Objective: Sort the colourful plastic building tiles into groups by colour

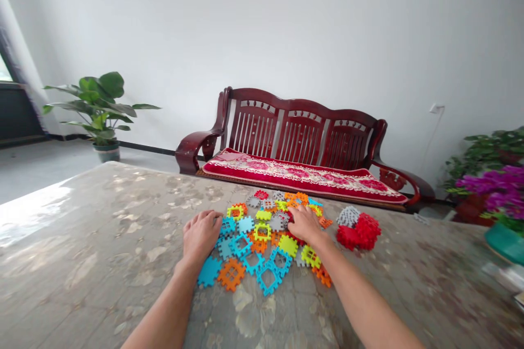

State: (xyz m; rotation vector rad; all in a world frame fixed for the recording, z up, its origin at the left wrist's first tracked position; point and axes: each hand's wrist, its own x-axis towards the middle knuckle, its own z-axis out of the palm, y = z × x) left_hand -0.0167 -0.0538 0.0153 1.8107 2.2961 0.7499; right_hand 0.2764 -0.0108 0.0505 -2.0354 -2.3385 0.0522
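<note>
Many flat interlocking plastic tiles lie in a loose pile in front of me, in blue, orange, yellow-green, grey and red. My left hand (202,235) rests palm down at the pile's left edge, fingers laid out on the tablecloth. Its fingertips are beside a blue tile (227,226) and it holds nothing that I can see. My right hand (305,224) reaches into the right side of the pile, thumb and fingers bent around a red tile (291,217), partly hidden by the hand. A yellow-green tile (288,245) and a grey tile (278,222) lie close by.
Right of the pile stand a grey tile stack (348,216) and red tile stacks (360,232). A patterned cloth covers the table (123,262). Behind it is a wooden bench (303,125). Purple flowers (497,188) in a teal pot (505,242) stand at the right edge.
</note>
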